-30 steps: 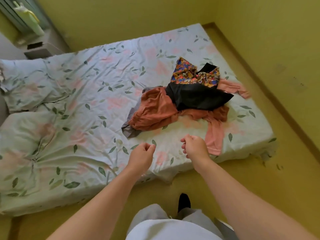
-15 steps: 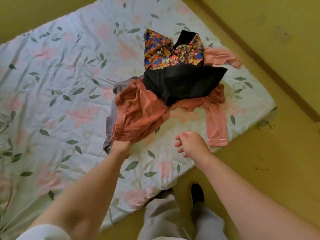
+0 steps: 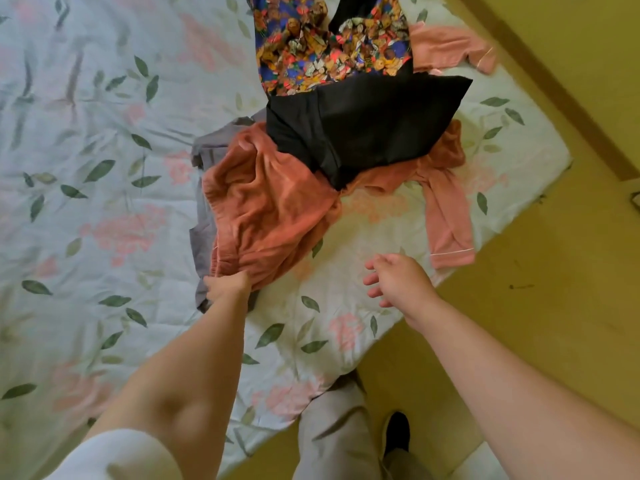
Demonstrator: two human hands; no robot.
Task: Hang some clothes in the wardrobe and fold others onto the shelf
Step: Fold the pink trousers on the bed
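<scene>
Bare floral sheet [image 3: 104,220] lies open left of the grey garment [image 3: 202,244] and in a strip between the rust garment [image 3: 273,209] and the pink sleeve [image 3: 446,220], just ahead of the right hand [image 3: 398,282]. The black garment [image 3: 363,126] overlaps the rust garment's far end, and the grey garment lies beneath its left edge.

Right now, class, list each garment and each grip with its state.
Left grip: grips the rust garment.
Right grip: open, holding nothing.
Rust garment: crumpled, partly under the black garment.
Black garment: loose, atop the pile.
Patterned garment: crumpled.
Grey garment: mostly under rust garment.
Pink top: sleeves spread, partly covered.
</scene>
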